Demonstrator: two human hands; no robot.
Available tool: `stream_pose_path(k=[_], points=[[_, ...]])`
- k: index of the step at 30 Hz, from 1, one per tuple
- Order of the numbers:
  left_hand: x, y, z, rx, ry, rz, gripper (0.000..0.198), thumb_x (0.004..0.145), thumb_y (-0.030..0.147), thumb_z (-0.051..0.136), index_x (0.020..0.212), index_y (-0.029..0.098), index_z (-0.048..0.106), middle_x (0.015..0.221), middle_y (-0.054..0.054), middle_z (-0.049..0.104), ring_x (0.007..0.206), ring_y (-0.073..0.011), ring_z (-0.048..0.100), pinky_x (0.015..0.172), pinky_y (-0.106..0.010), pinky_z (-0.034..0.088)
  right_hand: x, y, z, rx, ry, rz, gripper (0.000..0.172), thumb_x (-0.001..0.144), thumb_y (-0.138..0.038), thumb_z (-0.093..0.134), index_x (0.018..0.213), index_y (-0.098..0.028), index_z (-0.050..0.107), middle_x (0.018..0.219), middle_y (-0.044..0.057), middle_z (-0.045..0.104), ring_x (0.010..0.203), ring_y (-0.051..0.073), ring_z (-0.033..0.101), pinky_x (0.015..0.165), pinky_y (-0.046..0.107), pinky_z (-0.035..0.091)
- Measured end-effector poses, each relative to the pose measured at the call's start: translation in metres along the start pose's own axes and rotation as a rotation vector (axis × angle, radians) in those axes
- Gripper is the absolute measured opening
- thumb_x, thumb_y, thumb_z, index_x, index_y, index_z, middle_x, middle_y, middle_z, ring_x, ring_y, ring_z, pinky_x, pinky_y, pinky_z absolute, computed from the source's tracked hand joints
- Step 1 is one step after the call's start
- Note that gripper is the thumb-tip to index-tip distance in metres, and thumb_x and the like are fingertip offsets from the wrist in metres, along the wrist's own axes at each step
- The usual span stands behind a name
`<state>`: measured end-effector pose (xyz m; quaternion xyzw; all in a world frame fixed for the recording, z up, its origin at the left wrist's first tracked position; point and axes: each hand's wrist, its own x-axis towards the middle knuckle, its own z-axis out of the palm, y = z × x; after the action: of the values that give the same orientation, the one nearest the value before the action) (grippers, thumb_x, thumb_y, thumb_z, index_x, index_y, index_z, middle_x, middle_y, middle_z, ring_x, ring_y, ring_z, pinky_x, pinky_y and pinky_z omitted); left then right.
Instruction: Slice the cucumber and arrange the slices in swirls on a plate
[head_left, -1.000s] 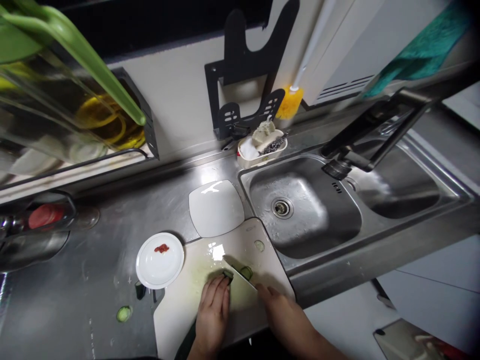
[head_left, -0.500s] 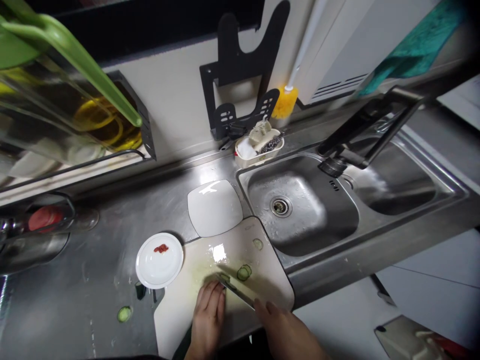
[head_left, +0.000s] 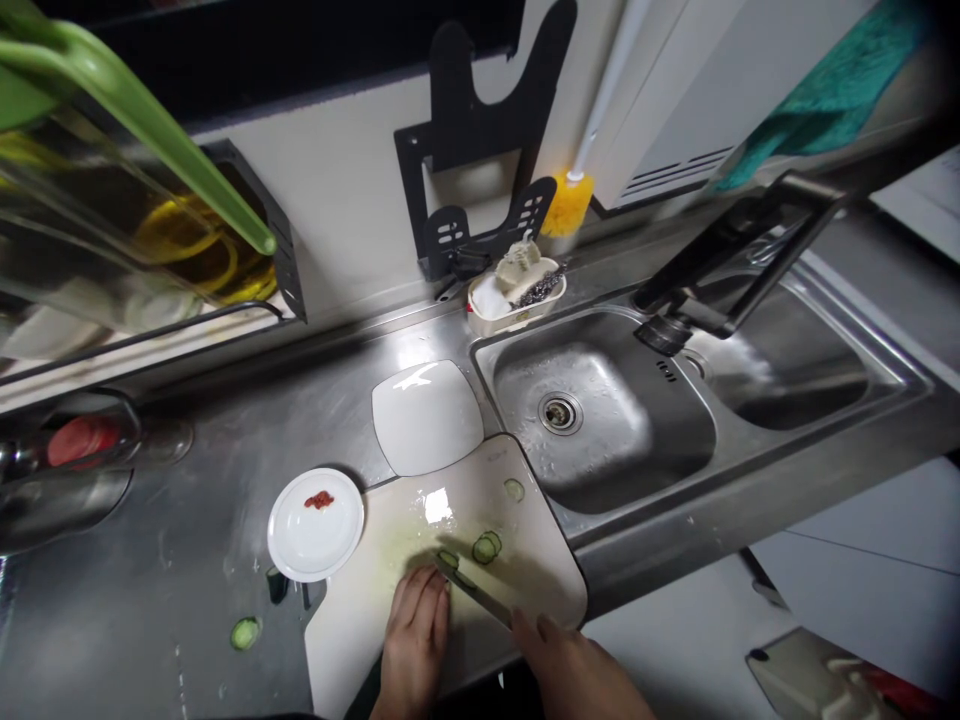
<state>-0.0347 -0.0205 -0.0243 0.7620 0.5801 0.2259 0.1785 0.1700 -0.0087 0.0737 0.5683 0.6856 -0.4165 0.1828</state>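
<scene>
On the white cutting board (head_left: 349, 620), my left hand (head_left: 416, 625) is closed over a cucumber (head_left: 366, 688), most of it hidden under the palm. My right hand (head_left: 574, 665) grips a kitchen knife (head_left: 484, 600), its handle covered by the fingers. The blade slants up and left, its tip end right beside my left fingertips. A cut slice (head_left: 448, 560) lies at the blade near the tip. Several overlapping cucumber slices (head_left: 487, 547) rest just beyond the knife, and a single slice (head_left: 514, 490) sits near the board's right edge.
A white plate (head_left: 300, 545) with a little chopped red food stands left of the board, beside a cucumber end (head_left: 277, 585) and a slice (head_left: 245, 633). A square white plate (head_left: 427, 420) touches the board's far side. The steel sink (head_left: 600, 450) is to the right.
The knife has shifted very slightly beside my left fingertips, and more of the slice at the blade shows. Both hands keep their holds; the whole view has drifted a little.
</scene>
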Motion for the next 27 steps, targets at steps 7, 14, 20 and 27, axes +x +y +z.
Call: stream_pose_path(k=[7, 14, 20, 27], points=[[-0.002, -0.002, 0.003, 0.024, 0.003, 0.014, 0.025, 0.092, 0.018, 0.041, 0.103, 0.018, 0.063, 0.102, -0.007, 0.069, 0.1, -0.0176, 0.063, 0.093, -0.036, 0.051, -0.001, 0.002, 0.002, 0.015, 0.041, -0.024, 0.051, 0.073, 0.003, 0.032, 0.11, -0.019, 0.061, 0.088, 0.008, 0.07, 0.068, 0.019, 0.066, 0.053, 0.025, 0.038], [-0.004, -0.004, 0.005, 0.026, 0.023, 0.03, 0.027, 0.092, 0.017, 0.039, 0.106, 0.018, 0.062, 0.101, -0.006, 0.069, 0.099, -0.0176, 0.064, 0.094, -0.037, 0.051, 0.001, 0.001, 0.001, 0.015, 0.038, -0.044, 0.053, 0.073, 0.002, 0.033, 0.114, -0.019, 0.059, 0.09, 0.008, 0.069, 0.07, 0.019, 0.065, 0.054, 0.026, 0.037], [-0.004, -0.003, 0.005, 0.021, 0.011, 0.04, 0.027, 0.092, 0.015, 0.038, 0.106, 0.017, 0.061, 0.1, -0.007, 0.069, 0.099, -0.018, 0.064, 0.095, -0.038, 0.05, 0.002, -0.007, -0.015, -0.054, -0.079, -0.008, 0.055, 0.072, 0.005, 0.032, 0.114, -0.018, 0.059, 0.094, 0.008, 0.07, 0.076, 0.02, 0.066, 0.057, 0.025, 0.039], [-0.005, -0.005, 0.005, 0.039, 0.011, 0.055, 0.026, 0.092, 0.015, 0.039, 0.104, 0.017, 0.062, 0.1, -0.007, 0.07, 0.1, -0.0185, 0.063, 0.095, -0.038, 0.05, 0.007, -0.009, -0.009, -0.044, -0.044, -0.023, 0.054, 0.073, 0.006, 0.029, 0.111, -0.017, 0.06, 0.091, 0.008, 0.07, 0.072, 0.019, 0.065, 0.055, 0.026, 0.037]])
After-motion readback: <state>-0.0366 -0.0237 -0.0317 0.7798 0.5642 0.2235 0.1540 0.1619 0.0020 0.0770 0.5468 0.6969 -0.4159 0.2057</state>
